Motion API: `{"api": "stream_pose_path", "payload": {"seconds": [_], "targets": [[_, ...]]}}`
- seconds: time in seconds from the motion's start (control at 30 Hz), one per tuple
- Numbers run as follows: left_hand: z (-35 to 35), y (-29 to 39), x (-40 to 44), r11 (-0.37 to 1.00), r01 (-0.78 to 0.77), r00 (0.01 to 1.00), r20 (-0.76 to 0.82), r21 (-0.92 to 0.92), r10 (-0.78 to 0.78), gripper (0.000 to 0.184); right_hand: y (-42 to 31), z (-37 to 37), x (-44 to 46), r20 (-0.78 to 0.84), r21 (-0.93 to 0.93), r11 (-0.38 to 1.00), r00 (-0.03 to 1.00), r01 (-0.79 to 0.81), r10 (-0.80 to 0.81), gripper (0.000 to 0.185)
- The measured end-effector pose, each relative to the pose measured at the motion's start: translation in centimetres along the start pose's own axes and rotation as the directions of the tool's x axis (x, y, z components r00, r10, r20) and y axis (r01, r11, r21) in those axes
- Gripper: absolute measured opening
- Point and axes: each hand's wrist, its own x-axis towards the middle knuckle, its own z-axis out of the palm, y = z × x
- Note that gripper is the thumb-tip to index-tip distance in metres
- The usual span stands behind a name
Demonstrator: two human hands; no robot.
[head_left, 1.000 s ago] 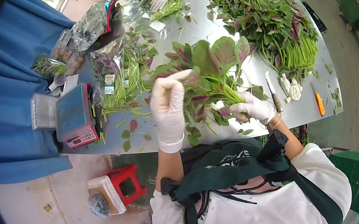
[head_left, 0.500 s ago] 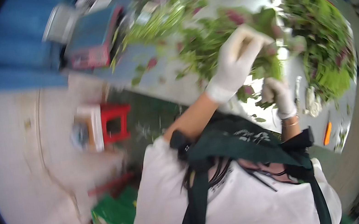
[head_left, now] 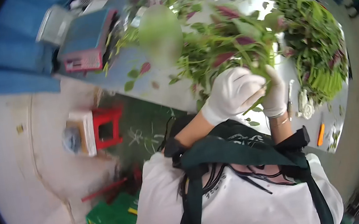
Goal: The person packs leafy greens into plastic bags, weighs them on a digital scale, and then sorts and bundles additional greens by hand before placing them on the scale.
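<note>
Red-leaf amaranth bunch [head_left: 250, 49] over metal table [head_left: 162, 87]: our right hand [head_left: 275, 93] clamps its lower end; whether our left hand [head_left: 236, 94] pinches anything, we cannot tell. If right grip slackens, bunch could fan apart.

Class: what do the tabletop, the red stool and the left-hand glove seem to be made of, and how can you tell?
Tabletop: probably bare metal, shiny; grey with bright glare.
Red stool: likely smooth plastic; even, saturated colour.
Left-hand glove: perhaps thin rubber, matt white; it fits closely and creases.
</note>
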Motion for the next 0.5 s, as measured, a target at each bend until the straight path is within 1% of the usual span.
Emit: {"api": "stream_pose_path", "payload": {"seconds": [0.07,0.17,0.2,0.23,0.33,0.37,0.43,0.47,0.5], "targets": [[0.2,0.3,-0.4,1.0,-0.006,1.0,0.018,0.006,0.006,0.014,0.4,-0.4,0.2,0.13,0.037,0.999,0.991,0.0,-0.005,0.031],[0.8,0.2,-0.8,1.0,-0.005,0.998,0.057,-0.018,0.006,0.015,1.0,-1.3,0.4,0.218,0.075,0.995,0.975,-0.062,0.044,0.026],[0.9,0.3,-0.8,1.0,-0.004,0.998,0.064,-0.023,0.006,0.015,1.0,-1.0,0.3,0.209,0.064,0.996,0.977,-0.067,0.052,0.022],[0.8,0.4,-0.8,1.0,-0.008,0.997,0.082,-0.017,0.01,0.016,1.1,-1.0,0.3,0.198,0.124,0.986,0.976,-0.112,0.086,0.016],[1.1,0.4,-1.1,1.0,0.018,0.994,0.112,-0.025,-0.015,0.013,0.8,-0.8,0.1,0.138,0.116,0.987,0.986,-0.11,0.093,0.015],[1.0,0.3,-0.9,1.0,-0.001,0.992,0.129,-0.031,0.005,0.014,0.7,-0.8,0.3,0.12,0.118,0.987,0.988,-0.107,0.092,0.013],[0.5,0.1,-0.4,0.999,-0.032,0.986,0.162,-0.041,0.038,0.017,0.1,-2.1,0.7,0.324,0.134,0.97,0.934,-0.202,0.15,0.013],[-0.2,0.1,-0.4,1.0,0.008,0.991,0.135,-0.013,-0.006,0.015,-0.2,-2.6,0.6,0.421,0.135,0.959,0.89,-0.25,0.173,0.013],[-1.1,-0.4,-0.7,0.997,0.082,0.993,0.087,-0.014,-0.08,0.017,-0.5,-1.9,0.1,0.347,0.098,0.966,0.918,-0.241,0.194,0.014]]}}
